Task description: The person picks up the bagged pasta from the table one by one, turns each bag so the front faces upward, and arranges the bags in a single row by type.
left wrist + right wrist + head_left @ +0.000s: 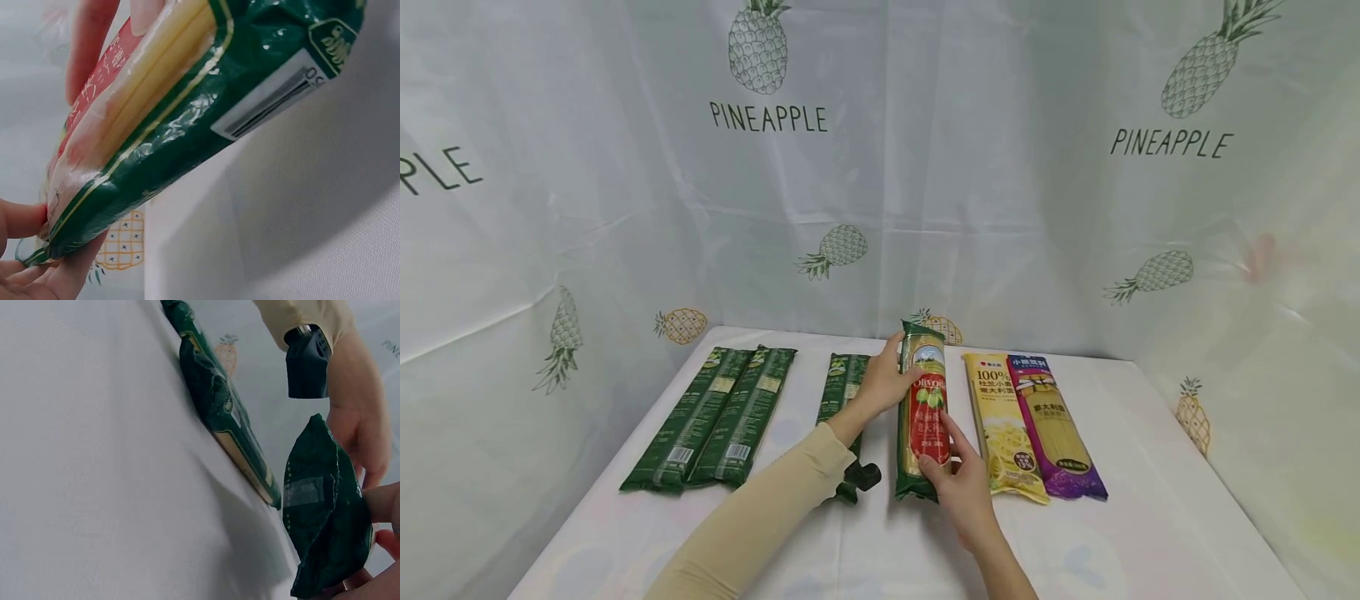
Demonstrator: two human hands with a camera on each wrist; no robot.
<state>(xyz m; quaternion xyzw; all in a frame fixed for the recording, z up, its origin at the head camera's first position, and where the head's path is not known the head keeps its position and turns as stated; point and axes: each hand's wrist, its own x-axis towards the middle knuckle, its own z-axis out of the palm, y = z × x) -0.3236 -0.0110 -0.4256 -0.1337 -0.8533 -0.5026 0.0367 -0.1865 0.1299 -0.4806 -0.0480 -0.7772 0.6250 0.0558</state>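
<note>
A pack of spaghetti (927, 400) with a red label, clear front and green ends is held up over the table between both hands. My left hand (883, 379) pinches it near its top end; in the left wrist view, thumb and fingers close round that end. Lower down, my right hand (966, 492) grips its right side, with the thumb on the front. The right wrist view shows the pack's folded green bottom end (322, 519). Just left, partly behind the left arm, lies another green pack (842, 387).
Two green packs (741, 425) lie face down side by side on the left of the white table (1150, 467). To the right lie a yellow pasta pack (1003, 425) and a purple one (1056, 429). A pineapple-print curtain (970, 183) stands behind.
</note>
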